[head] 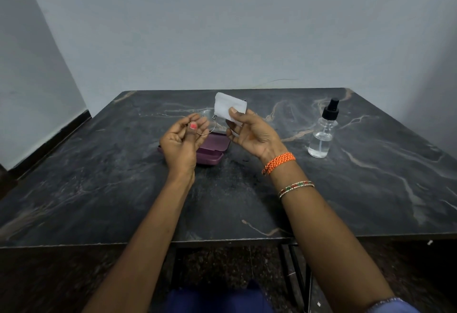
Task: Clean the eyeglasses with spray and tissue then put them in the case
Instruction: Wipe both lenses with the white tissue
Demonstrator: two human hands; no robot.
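Note:
My left hand point(184, 137) pinches the thin-rimmed eyeglasses point(210, 121) by one end, above the table. The frame is clear and wiry, and most of it is hard to make out. My right hand point(249, 131) holds a folded white tissue point(228, 107) between thumb and fingers, pressed over the right part of the glasses. Below both hands an open purple case point(212, 150) lies on the dark marble table point(123, 189), partly hidden by my left hand. A clear spray bottle point(322, 134) with a black nozzle stands upright to the right of my right hand.
A grey wall rises behind the table's far edge. The table's front edge runs across just above my lap, with table legs visible below it at the right. Orange thread and a beaded bangle circle my right wrist.

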